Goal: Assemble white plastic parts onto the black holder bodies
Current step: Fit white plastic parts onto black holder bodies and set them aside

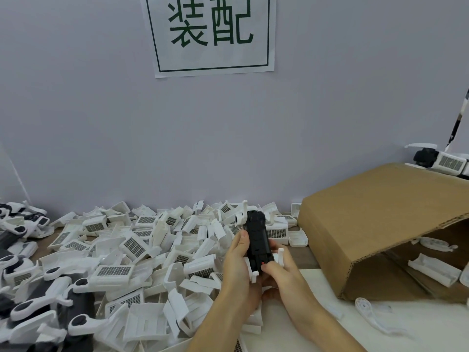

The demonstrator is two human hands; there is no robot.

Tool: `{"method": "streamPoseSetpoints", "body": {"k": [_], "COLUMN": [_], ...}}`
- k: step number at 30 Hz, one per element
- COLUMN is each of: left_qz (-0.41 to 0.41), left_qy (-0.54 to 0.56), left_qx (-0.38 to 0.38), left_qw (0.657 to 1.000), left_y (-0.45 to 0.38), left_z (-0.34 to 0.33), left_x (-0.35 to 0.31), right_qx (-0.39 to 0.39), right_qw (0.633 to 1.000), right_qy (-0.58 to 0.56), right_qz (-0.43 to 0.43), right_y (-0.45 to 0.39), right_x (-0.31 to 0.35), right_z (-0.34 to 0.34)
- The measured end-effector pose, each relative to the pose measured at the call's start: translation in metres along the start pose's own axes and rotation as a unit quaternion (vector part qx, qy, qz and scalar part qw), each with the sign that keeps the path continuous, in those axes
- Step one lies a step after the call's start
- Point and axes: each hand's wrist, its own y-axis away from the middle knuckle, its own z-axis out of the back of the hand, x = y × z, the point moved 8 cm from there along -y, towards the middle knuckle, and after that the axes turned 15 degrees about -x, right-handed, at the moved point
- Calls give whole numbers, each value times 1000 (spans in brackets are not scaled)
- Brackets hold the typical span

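Note:
A black holder body (257, 237) stands upright in both my hands above the table. A white plastic arm (243, 214) sticks out at its top left. My left hand (237, 265) grips its left side, thumb along the black edge. My right hand (279, 270) grips the lower right, thumb pressed near a small red spot at the bottom. A white clip piece (281, 255) shows between my right fingers. A big heap of loose white plastic parts (142, 250) covers the table to the left.
A cardboard box (385, 224) lies tipped on its side at right, with white parts inside. A finished unit (441, 161) sits on top behind it. Assembled black-and-white holders (38, 313) pile at the far left. A loose white arm (368, 313) lies on the table at right.

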Motion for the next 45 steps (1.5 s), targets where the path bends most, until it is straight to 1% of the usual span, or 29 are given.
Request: {"method": "streamPoseSetpoints", "body": {"k": [3,9,12,14,17,19,21,24,25,27,30,31,37,40,42,45], "left_qz": [0,-9,8,17,12,8,-24,-102,-116,-132,-168,-174,-187,-174,-159,-131], "left_qy": [1,-16,11,23,29,68,79,43,37,20,-52,-70,-141,-125,-103,-73], "left_qx": [-12,-4,-9,1,10,8,12,18,11,-14,-82,-87,-52,-44,-54,-73], "left_qw": [1000,1000,1000,1000,999,998,997,994,992,991,981,978,971,976,980,986], "left_y": [-2,-3,-4,-5,-6,-8,-9,-10,-11,-15,-20,-20,-16,-20,-24,-30], "left_z": [2,2,3,3,3,3,4,7,9,15,27,28,20,21,24,28], "left_x": [1,0,-1,-1,-10,-21,-35,-55,-60,-64,-68,-68,-61,-58,-58,-56], "right_qx": [-13,-16,-17,-9,5,-12,-39,-78,-84,-90,-98,-101,-105,-123,-145,-169], "right_qw": [1000,998,999,999,997,995,993,987,985,983,980,979,972,973,974,969], "right_qy": [17,44,27,10,24,24,33,76,90,106,128,137,176,165,152,163], "right_qz": [12,42,38,38,80,98,107,117,118,116,115,115,114,102,88,74], "right_y": [1,2,2,1,4,4,1,-4,-6,-7,-8,-9,-12,-15,-19,-31], "right_x": [2,6,8,10,18,21,21,19,18,17,16,15,10,9,10,12], "right_z": [1,-1,-1,0,2,6,12,20,22,23,25,26,28,33,36,35]}}
